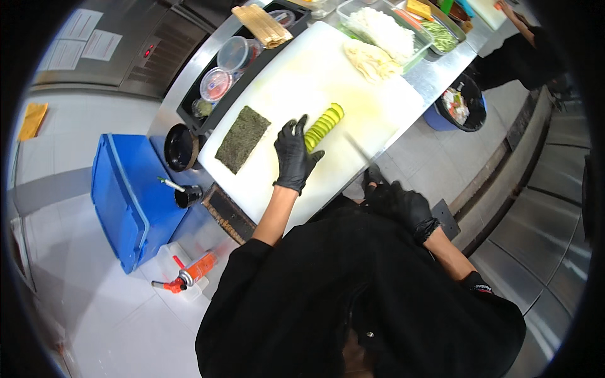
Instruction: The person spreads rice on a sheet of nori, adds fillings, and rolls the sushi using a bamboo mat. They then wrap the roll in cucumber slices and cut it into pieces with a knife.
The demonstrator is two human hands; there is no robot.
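On the white cutting board lies a row of thin green slices, which look like avocado. My left hand, in a black glove, rests at the near left end of that row, thumb and fingers spread and nothing gripped. Left of it lies a rectangular sheet of nori on the board. My right hand, also gloved in black and blurred, is off the board's near edge by my body. It grips a knife whose blurred blade points up over the board; the handle is mostly hidden.
Past the board are a rice container, a crumpled cloth, a bamboo mat and a black tray of lidded tubs. A blue bin and gas torch are left; a waste bin and another person right.
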